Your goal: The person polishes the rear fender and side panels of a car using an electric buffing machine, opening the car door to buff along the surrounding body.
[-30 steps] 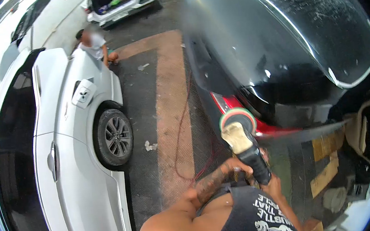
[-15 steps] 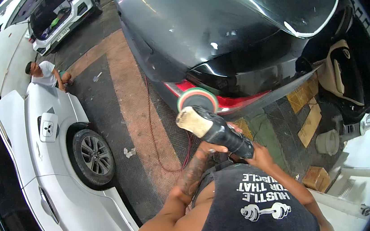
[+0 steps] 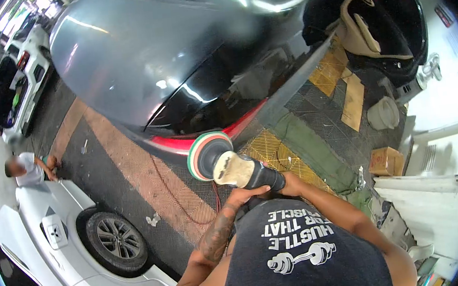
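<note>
A polisher [image 3: 236,170] with a cream-and-black body is held in both my hands. Its round pad [image 3: 199,156], edged in green and orange, is at the red tail light [image 3: 170,144] of a dark car; whether it touches the light I cannot tell. My left hand [image 3: 244,195], on the tattooed arm, is closed around the underside of the polisher's body. Around the black rear handle [image 3: 271,181] my right hand [image 3: 293,184] is wrapped, its fingers partly hidden.
A white car [image 3: 71,237] stands on the left, where a person in a white shirt [image 3: 29,168] crouches. A red hose [image 3: 170,196] crosses the floor. On the right are a bucket [image 3: 383,114], a cardboard box [image 3: 385,161], flat cardboard [image 3: 352,102] and a green cloth [image 3: 310,148].
The view has turned, so the dark car sits further left. The polisher's pad is now nearer the middle of the tail light and tilted more sideways. Both hands keep their hold.
</note>
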Motion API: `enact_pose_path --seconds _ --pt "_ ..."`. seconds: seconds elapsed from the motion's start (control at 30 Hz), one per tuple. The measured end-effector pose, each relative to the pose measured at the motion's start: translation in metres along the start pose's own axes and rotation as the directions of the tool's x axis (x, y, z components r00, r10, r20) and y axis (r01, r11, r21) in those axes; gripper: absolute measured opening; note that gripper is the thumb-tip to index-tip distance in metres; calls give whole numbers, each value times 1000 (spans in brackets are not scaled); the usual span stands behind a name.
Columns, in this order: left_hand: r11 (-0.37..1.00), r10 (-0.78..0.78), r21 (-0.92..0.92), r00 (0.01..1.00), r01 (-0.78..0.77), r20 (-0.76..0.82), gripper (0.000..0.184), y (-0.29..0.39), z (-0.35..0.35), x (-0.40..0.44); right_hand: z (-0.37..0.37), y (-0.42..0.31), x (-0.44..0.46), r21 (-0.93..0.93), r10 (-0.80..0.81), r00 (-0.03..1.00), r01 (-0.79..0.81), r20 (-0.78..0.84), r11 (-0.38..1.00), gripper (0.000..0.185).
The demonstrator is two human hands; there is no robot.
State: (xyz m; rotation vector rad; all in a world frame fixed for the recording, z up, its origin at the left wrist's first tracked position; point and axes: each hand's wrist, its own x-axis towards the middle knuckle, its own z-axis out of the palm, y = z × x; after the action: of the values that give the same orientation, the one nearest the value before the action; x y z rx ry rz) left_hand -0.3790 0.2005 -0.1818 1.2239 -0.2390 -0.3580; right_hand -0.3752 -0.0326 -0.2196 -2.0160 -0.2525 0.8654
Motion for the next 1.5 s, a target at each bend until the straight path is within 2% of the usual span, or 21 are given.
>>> enact_pose_path --seconds 0.1,0.27,0.33,0.37,0.4,0.43,0.57,0.6,0.67,0.73,0.8,0.87,0.93,1.07,1.13,1.2,1.3,1.4,1.43,1.47,1.5 --pt "946 -273 151 957 286 -100 80 -13 21 21 -9 18 -8 55 -11 999 14 -46 998 37" --pt "961 -222 167 975 221 -13 89 -5 48 82 0 66 -3 373 -105 990 134 -98 918 42" --pt "954 -260 155 966 258 -7 83 -4 59 107 4 86 7 548 -85 995 97 -47 831 42" --pt "958 -259 130 966 255 10 77 -4 62 117 7 99 14 612 -83 996 85 -32 786 56" --pt "961 -258 106 966 254 29 70 -6 65 123 -8 69 4 666 -60 998 32 18 745 52" --pt "939 -325 126 945 320 26 58 -16 65 130 -7 67 4 701 -76 997 59 -7 710 50" --pt "950 -267 162 963 267 -23 53 -18 64 123 8 54 0 775 -44 993 113 -110 622 46" --pt "948 -270 171 963 269 -13 53 -18 59 115 21 52 -1 779 -44 992 123 -122 615 46" --pt "929 -330 175 944 327 -9 53 -14 47 98 54 58 4 616 -55 927 290 -371 732 46" --pt "899 -356 258 934 353 -36 66 15 37 73 92 64 13 628 -10 915 284 -403 724 49" --pt "947 -302 113 953 300 2 79 8 19 42 114 52 10 455 -19 881 262 -473 851 55" --pt "958 -201 208 980 197 1 84 23 7 15 124 29 3 300 -101 869 273 -484 914 62" --pt "959 -173 227 985 169 -2 83 19 -1 1 133 21 1 426 18 923 160 -384 890 64" --pt "969 -215 146 973 201 88 74 19 4 26 130 12 -6 353 12 859 198 -513 914 55" --pt "943 -326 109 940 316 98 62 15 15 54 113 11 -7 574 235 862 77 -449 815 37" --pt "947 -320 60 938 315 132 51 16 25 79 94 12 0 619 219 836 173 -503 766 23" --pt "928 -372 44 912 370 175 49 22 37 88 77 7 -8 625 209 868 139 -450 768 28" --pt "927 -371 13 912 375 175 63 20 19 69 88 -9 -15 524 180 863 112 -473 844 30" --pt "913 -406 42 896 406 178 70 22 11 58 100 -8 -12 487 222 866 28 -449 873 44" --pt "931 -364 47 916 362 166 70 23 4 44 121 11 0 312 51 817 160 -575 936 57" --pt "942 -332 6 926 336 183 70 21 -4 31 143 28 11 266 30 802 162 -596 950 58"
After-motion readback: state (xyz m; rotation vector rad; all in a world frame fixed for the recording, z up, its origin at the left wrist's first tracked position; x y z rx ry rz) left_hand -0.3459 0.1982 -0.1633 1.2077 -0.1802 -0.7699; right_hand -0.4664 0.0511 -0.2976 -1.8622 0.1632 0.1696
